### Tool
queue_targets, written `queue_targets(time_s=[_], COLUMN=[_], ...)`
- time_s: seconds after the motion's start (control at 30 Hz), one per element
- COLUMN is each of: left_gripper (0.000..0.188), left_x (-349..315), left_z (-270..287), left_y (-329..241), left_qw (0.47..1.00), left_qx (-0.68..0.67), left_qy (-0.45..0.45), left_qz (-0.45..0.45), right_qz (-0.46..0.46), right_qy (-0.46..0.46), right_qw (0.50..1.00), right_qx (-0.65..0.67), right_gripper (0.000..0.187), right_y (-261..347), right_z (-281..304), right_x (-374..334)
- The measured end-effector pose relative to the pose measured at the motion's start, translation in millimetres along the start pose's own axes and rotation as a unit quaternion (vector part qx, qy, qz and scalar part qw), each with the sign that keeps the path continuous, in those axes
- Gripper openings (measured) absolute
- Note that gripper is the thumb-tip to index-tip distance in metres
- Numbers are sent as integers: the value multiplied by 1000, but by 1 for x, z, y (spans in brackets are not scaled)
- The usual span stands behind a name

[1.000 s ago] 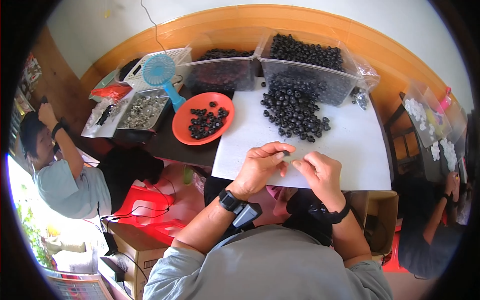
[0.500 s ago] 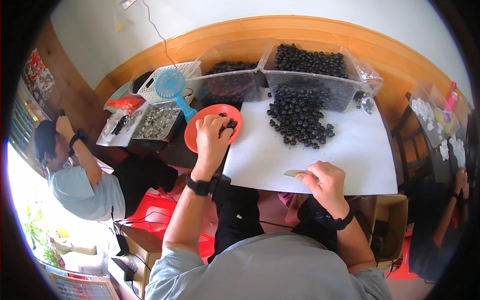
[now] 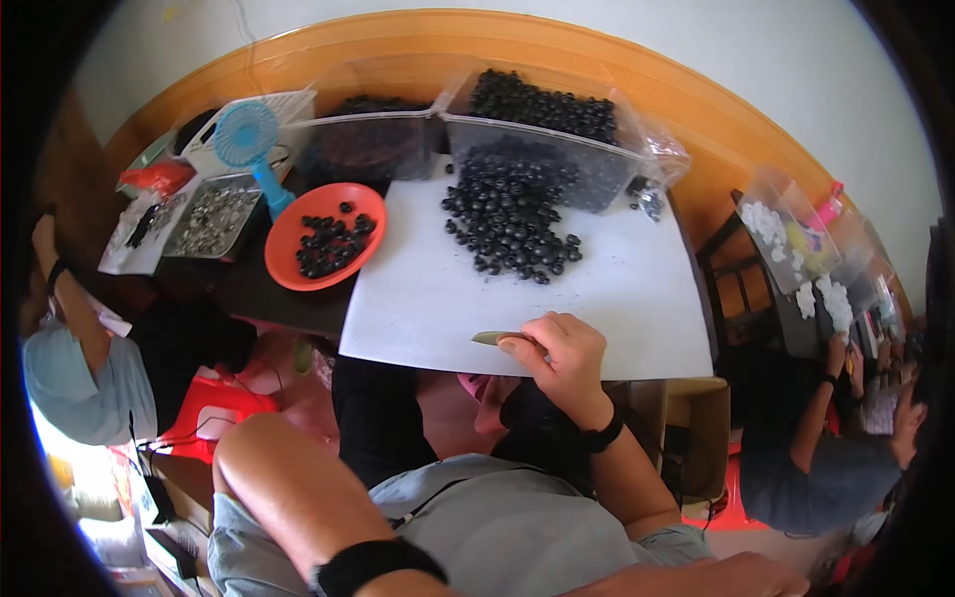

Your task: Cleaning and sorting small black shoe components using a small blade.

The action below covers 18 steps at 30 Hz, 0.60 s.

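Note:
My right hand (image 3: 559, 360) is closed around a small knife (image 3: 489, 338) over the front edge of the white board (image 3: 418, 308). Its short blade points left. My left arm is bent back toward my body, and the blurred left hand (image 3: 731, 577) shows partly along the lower edge; its fingers cannot be made out. An orange-red bowl (image 3: 282, 267) left of the board holds several small black round pieces (image 3: 333, 244), some with a hole or recess. A heap of the same black pieces (image 3: 507, 214) lies on the board, beyond the knife.
Clear plastic bins (image 3: 587, 174) of black pieces stand at the back. A blue fan (image 3: 247, 136), a metal tray (image 3: 211, 221) and a white basket (image 3: 274, 119) are at the left. One person (image 3: 85, 378) sits left; others (image 3: 826, 468) work at the right beside white pieces. A cardboard box (image 3: 696, 428) stands below.
My left hand has left the bowl and drawn back to the lower edge, uncovering the black pieces there. My right hand still holds the knife. The whole view has shifted.

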<state>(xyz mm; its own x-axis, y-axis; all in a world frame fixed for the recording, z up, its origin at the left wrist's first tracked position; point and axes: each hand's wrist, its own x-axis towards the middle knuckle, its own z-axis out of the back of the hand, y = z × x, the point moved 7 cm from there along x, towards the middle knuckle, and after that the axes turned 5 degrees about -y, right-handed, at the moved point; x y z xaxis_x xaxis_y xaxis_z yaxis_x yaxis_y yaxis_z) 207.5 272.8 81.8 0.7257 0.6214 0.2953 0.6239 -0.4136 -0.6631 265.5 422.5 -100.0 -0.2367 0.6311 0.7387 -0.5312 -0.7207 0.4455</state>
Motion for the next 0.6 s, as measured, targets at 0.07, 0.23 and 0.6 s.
queue_targets(time_s=[0.07,0.23,0.6], left_gripper=[32,27,19], left_x=[3,18,-6], left_z=[-8,-21,2], left_y=[9,41,1], left_qw=[997,987,944], left_qx=[-17,-145,275], left_qy=[14,46,182], left_qz=[-68,-48,-8], right_qz=[3,8,34], right_qy=[3,-14,-30], right_qw=[1000,1000,999], right_qx=[-14,-24,-11], right_gripper=[20,25,22], right_y=[-3,-3,5], right_z=[2,5,1], right_x=[-2,-3,2])
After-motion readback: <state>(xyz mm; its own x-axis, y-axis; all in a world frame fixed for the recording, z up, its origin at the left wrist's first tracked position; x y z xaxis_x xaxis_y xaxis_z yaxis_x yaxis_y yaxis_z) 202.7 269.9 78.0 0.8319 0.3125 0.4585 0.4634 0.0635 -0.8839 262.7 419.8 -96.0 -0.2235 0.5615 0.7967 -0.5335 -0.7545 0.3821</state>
